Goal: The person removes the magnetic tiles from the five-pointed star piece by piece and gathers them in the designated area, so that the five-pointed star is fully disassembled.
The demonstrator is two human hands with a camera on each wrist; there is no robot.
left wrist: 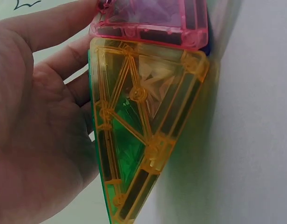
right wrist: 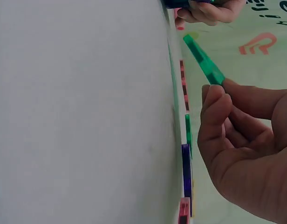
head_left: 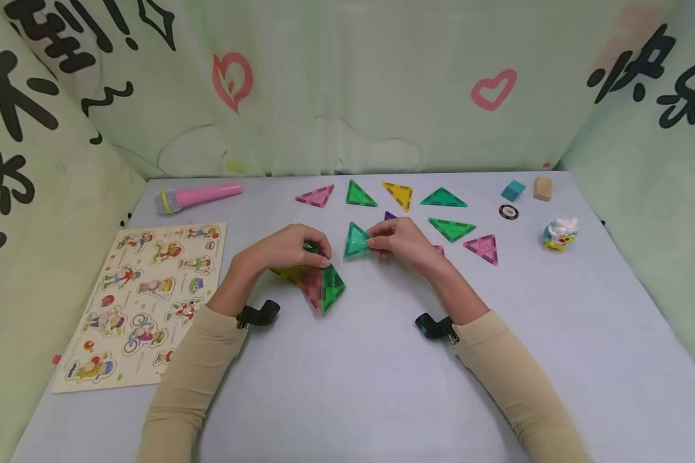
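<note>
My left hand grips a block of joined translucent magnetic tiles. Pink and green faces meet along its front edge; the left wrist view shows a yellow triangular tile below a pink tile. The fingers cover part of the block. Just to its right, my right hand pinches a teal-green triangular tile by one corner, between thumb and fingers. In the right wrist view that tile appears edge-on, raised off the table and apart from the block.
Loose triangular tiles lie beyond the hands, including pink, green and yellow; a purple one is partly hidden. A pink toy microphone and picture board lie left. Blocks and a figurine stand right.
</note>
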